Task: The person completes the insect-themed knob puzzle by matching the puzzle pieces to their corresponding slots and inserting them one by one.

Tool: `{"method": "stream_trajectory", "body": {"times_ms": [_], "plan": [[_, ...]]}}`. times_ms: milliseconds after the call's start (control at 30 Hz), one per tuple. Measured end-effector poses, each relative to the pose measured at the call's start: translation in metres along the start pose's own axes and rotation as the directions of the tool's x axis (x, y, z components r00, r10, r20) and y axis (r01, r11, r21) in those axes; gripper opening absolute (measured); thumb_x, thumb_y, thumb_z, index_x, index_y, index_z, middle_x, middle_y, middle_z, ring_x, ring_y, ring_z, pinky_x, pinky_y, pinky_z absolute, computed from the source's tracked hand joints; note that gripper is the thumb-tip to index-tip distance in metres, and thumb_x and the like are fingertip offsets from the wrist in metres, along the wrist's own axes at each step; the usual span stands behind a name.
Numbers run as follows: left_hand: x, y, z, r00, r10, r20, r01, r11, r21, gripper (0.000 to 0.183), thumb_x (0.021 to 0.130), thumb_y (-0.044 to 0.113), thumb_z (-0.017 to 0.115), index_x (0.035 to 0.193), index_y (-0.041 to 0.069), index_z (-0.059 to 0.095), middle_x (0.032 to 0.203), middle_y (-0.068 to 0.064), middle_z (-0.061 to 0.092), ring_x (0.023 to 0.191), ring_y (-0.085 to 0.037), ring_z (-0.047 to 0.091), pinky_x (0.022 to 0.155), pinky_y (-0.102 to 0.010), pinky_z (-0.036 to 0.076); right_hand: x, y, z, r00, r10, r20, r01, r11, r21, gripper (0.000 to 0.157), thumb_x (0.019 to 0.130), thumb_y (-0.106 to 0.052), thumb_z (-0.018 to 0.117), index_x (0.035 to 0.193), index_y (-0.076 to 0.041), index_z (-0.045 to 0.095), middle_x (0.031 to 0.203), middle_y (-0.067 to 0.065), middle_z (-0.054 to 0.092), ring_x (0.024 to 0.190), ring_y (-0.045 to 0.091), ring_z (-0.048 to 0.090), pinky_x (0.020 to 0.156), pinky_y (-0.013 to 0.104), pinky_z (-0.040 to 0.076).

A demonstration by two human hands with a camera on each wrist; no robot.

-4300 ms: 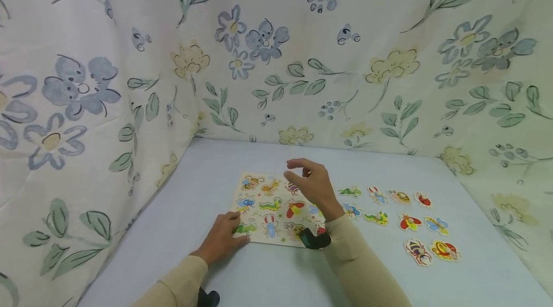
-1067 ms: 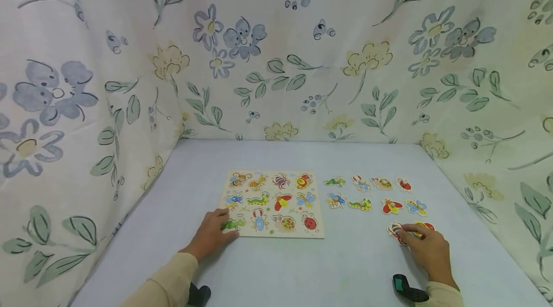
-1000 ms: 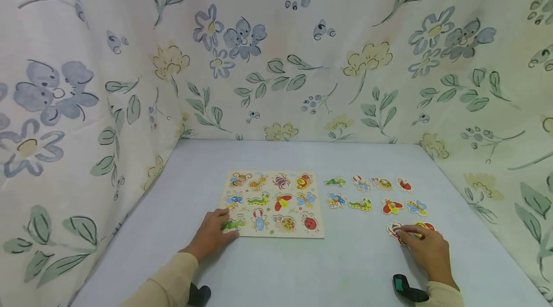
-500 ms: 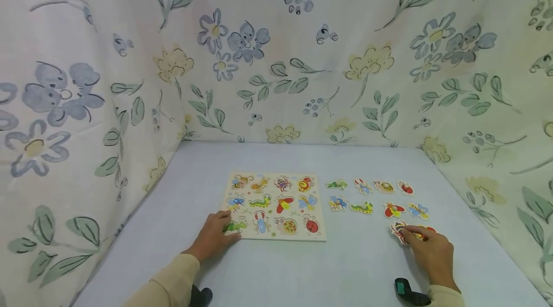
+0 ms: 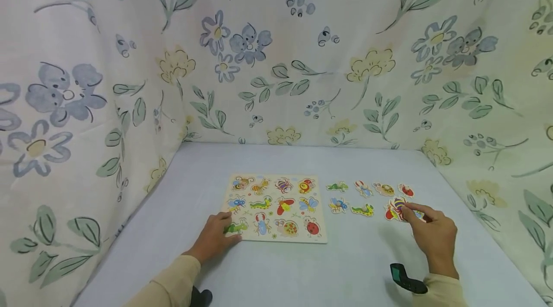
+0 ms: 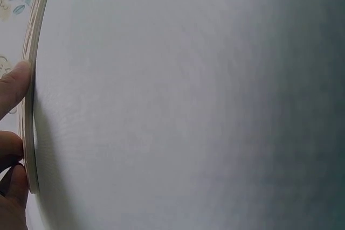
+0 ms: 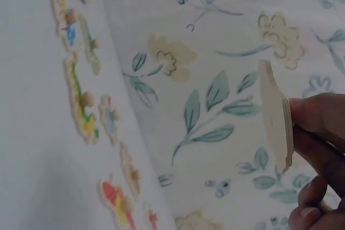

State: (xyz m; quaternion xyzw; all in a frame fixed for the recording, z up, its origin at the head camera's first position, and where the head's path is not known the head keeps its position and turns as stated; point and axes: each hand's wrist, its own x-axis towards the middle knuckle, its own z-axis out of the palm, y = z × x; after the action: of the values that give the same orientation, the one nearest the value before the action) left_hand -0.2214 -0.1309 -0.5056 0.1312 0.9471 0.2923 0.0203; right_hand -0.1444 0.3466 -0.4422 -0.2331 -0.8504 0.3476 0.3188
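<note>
My right hand (image 5: 434, 237) pinches a purple-and-yellow striped spider puzzle piece (image 5: 399, 203) between thumb and fingers, above the table. The right wrist view shows this piece's plain wooden back (image 7: 275, 122). At the near left corner of a wooden insect puzzle board (image 5: 298, 219) is my left hand (image 5: 213, 237). Its thumb and curled fingers grip the board's edge (image 6: 29, 100) in the left wrist view. The held piece partly covers a red-winged insect piece (image 5: 390, 212). A blue-winged piece behind my right fingers shows only in part.
Right of the board lie loose pieces: a grasshopper (image 5: 337, 186), a blue-bodied beetle (image 5: 364, 188), a snail (image 5: 383, 189), a ladybird (image 5: 405, 190), a blue insect (image 5: 339, 205) and a green caterpillar (image 5: 363, 209). A floral cloth (image 5: 276, 105) stands behind the white table (image 5: 276, 273).
My right hand moved from above the board to the loose pieces on the right, took hold of the spider piece and has lifted it. The left hand stays at the board's corner.
</note>
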Motion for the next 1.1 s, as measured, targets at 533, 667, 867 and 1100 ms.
{"method": "stream_trajectory", "body": {"times_ms": [533,667,867,1100], "plan": [[0.001,0.0,0.001,1.0,-0.014,0.002,0.014,1.0,0.008,0.069,0.078,0.028,0.081,0.13,-0.01,0.054,0.139,-0.017,0.046,0.116,-0.03,0.044,0.102,-0.047,0.038,0.012,-0.073,0.012,0.974,-0.221,-0.042,0.225,0.949,0.222,0.016,0.083,-0.017,0.078,0.095,-0.007,0.078,0.08,0.002,0.063,0.078,0.015,0.042,0.061,0.027,0.031],[0.001,0.001,-0.001,1.0,-0.013,-0.001,0.013,1.0,0.012,0.069,0.078,0.028,0.081,0.129,-0.01,0.054,0.139,-0.017,0.046,0.115,-0.03,0.044,0.102,-0.047,0.038,0.015,-0.084,0.02,0.957,-0.286,-0.045,0.287,0.921,0.262,0.013,0.082,-0.013,0.078,0.093,-0.006,0.078,0.079,0.004,0.065,0.076,0.013,0.04,0.061,0.028,0.03],[0.003,-0.002,0.001,1.0,-0.008,-0.008,0.008,1.0,0.006,0.069,0.078,0.029,0.081,0.129,-0.01,0.055,0.138,-0.017,0.047,0.115,-0.03,0.045,0.102,-0.046,0.038,0.018,-0.1,0.033,0.924,-0.381,-0.04,0.375,0.878,0.298,0.012,0.081,-0.01,0.079,0.092,-0.005,0.078,0.081,0.006,0.068,0.077,0.011,0.042,0.063,0.028,0.03],[0.001,-0.005,0.004,1.0,-0.01,0.007,0.01,1.0,0.007,0.068,0.078,0.03,0.081,0.128,-0.01,0.056,0.138,-0.017,0.046,0.114,-0.03,0.045,0.101,-0.047,0.039,0.019,-0.119,0.048,0.891,-0.454,-0.011,0.433,0.841,0.325,0.013,0.083,-0.012,0.077,0.094,-0.006,0.078,0.088,0.007,0.071,0.08,0.013,0.044,0.07,0.029,0.033]]}}
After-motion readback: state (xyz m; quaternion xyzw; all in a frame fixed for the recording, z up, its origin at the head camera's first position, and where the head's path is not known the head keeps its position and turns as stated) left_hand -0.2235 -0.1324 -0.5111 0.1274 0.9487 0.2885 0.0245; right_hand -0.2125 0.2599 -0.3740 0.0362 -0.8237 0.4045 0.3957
